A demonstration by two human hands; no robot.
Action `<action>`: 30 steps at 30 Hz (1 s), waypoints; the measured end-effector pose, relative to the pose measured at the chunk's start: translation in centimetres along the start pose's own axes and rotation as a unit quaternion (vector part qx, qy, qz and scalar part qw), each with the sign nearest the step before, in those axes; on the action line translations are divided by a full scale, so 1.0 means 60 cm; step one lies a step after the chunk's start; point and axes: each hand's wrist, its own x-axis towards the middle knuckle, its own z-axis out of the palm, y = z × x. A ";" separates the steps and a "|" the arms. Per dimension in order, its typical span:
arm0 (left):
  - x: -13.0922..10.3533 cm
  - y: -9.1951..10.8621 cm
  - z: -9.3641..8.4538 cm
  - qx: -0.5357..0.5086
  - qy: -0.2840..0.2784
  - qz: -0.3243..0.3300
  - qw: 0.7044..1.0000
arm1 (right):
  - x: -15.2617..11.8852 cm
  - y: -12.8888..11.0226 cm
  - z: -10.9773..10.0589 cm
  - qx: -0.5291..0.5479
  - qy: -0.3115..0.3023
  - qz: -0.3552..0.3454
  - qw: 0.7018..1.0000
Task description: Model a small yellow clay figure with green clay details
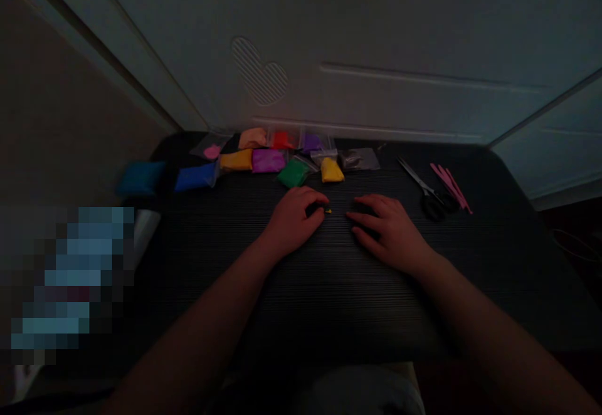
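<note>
My left hand [296, 219] is curled over the dark tabletop, its thumb and fingertips drawn close together. A tiny yellow piece [329, 210], like a bit of modelling clay, pokes out at the tips of that pinch. Its other end is hidden by the fingers. To the right, my right hand [388, 227] hovers or rests low over the table with its fingers apart and nothing in them. Behind the hands lies a bag of yellow clay [332, 170], and left of it a bag of green clay [292, 174].
More bagged clay lies along the back: blue [195, 177], orange [236, 161], magenta [269, 160], red [283, 140], purple [311, 143] and teal [141, 178]. Black-handled scissors [426, 192] and pink tools [450, 187] lie at right. A pale panel [376, 45] rises behind the table.
</note>
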 end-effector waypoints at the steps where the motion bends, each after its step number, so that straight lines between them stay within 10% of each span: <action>1: 0.000 0.000 0.000 -0.003 0.000 0.000 1.000 | 0.000 0.000 0.000 0.002 -0.002 -0.002 1.000; 30: 0.005 0.000 -0.006 -0.077 0.039 -0.109 0.990 | -0.001 0.000 0.000 0.056 0.008 -0.005 0.998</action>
